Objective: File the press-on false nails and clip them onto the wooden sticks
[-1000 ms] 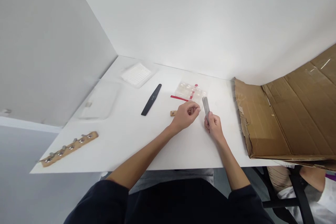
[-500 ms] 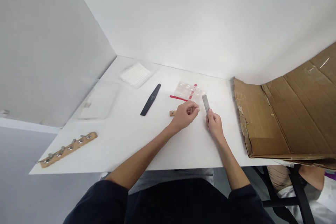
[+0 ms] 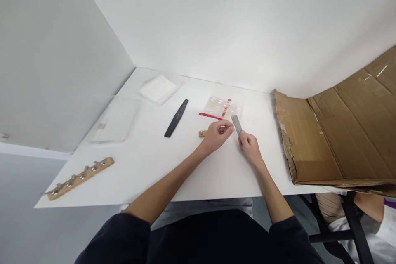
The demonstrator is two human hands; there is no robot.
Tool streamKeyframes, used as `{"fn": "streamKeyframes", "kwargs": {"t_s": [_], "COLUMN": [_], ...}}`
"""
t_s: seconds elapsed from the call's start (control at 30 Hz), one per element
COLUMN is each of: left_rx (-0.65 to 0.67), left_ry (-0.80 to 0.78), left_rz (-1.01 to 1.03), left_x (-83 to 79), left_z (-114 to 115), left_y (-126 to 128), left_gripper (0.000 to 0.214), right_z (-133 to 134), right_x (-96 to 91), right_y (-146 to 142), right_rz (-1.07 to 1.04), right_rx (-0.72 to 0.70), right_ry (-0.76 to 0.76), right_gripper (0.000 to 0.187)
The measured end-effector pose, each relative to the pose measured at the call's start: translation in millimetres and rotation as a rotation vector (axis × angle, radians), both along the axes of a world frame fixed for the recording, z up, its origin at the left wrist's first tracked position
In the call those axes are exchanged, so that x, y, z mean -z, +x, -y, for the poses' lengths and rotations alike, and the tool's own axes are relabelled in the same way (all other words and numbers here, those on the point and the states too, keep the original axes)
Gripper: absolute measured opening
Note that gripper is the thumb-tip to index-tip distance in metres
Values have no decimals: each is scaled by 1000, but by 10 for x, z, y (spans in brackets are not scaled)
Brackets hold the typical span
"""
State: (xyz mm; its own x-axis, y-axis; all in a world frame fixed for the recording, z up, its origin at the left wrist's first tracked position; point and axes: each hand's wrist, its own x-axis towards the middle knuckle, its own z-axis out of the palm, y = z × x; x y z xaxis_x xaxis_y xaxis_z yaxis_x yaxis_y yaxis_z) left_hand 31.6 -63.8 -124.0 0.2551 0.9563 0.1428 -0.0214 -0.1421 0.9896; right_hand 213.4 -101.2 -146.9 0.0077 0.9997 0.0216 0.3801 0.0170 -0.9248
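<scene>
The white surface (image 3: 148, 161) bears, from left to right, a wooden strip (image 3: 89, 172) with metal fittings, a clear case (image 3: 117, 123), a white pad (image 3: 158, 88), a black file (image 3: 176, 119), a small wooden piece (image 3: 201, 133), a red strip (image 3: 208, 115), a clear dimpled sheet (image 3: 215, 106) and a cardboard box (image 3: 315, 148).

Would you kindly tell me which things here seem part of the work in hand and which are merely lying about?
Apparently in use:
grey file, in the right hand
wooden piece, partly hidden by the left hand

Apparently just lying about:
black file
red strip
clear packet
long wooden bar
white sheet
cardboard box
</scene>
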Motion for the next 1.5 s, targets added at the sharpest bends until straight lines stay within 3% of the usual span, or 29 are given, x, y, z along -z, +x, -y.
{"fn": "streamKeyframes", "kwargs": {"t_s": [0.13, 0.27, 0.43, 0.53, 0.73, 0.83, 0.9, 1.03, 1.2, 1.33, 1.5], "left_rx": [4, 8, -3, 9, 78, 136, 155, 157, 176, 180, 187], "left_ry": [-16, 2, 9, -6, -221, -310, -338, -374, -392, -399, -392], "left_rz": [1, -12, -17, 9, 175, 279, 325, 371, 404, 430, 427], "left_x": [4, 3, 16, 27, 5, -6, -11, -26, -20, -23, -31], "left_z": [-4, 5, 9, 3, -18, -22, -23, -27, -38, -35, -32], "left_y": [2, 5, 14, 18, 5, -1, -5, -8, -9, -16, -12], "left_gripper": [23, 21, 22, 22, 35, 41, 43, 43, 44, 44, 46], "right_z": [-9, -4, 0, 3, 5, 11, 10, 5, 3, -11, -20], "right_x": [14, 25, 29, 22, 3, 2, -2, -14, -9, 7, 29], "right_y": [17, 16, 0, -7, 0, -1, -4, 0, -2, 4, 4], "right_rz": [-12, -41, 14, -3, 16, -36, -8, 26, 4, -1, -55], "right_rx": [107, -3, 129, 47, 122, 30, 9, 138, 31, 168, 44], "right_ry": [0, 1, -9, 37, 34, 63, 51, 47, 83, 49, 69], "right_gripper": [67, 67, 66, 64, 61, 62, 61, 61, 60, 60, 62]}}
